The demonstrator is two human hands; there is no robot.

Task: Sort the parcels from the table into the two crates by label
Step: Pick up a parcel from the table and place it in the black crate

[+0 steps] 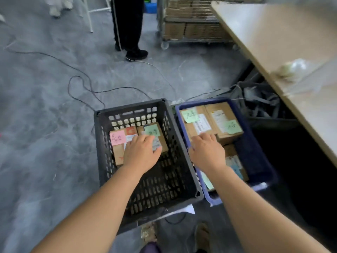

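Step in hand looks like settling parcels into the crates, one hand per crate. Black crate [145, 152] on the floor at left holds two cardboard parcels at its far end: one with a pink note [117, 138], one with a green note [152, 130], side by side and touching. Left hand [141, 152] lies palm down across both, fingers spread flat, gripping nothing. To do it well: press parcels flat, keep notes face up and readable, and check the green note, since greens otherwise sit in the blue crate. Blue crate [259, 161], just beside on the right, holds two far green-noted parcels [190, 115] [231, 126] plus nearer ones partly hidden under the arm. Right hand [207, 152] hovers palm down over them, fingers loosely curled; cannot tell if it touches or grips. Both arms reach forward and down, nearly straight. The surface [273, 33] at right shows only a blurred plastic bag [293, 69].
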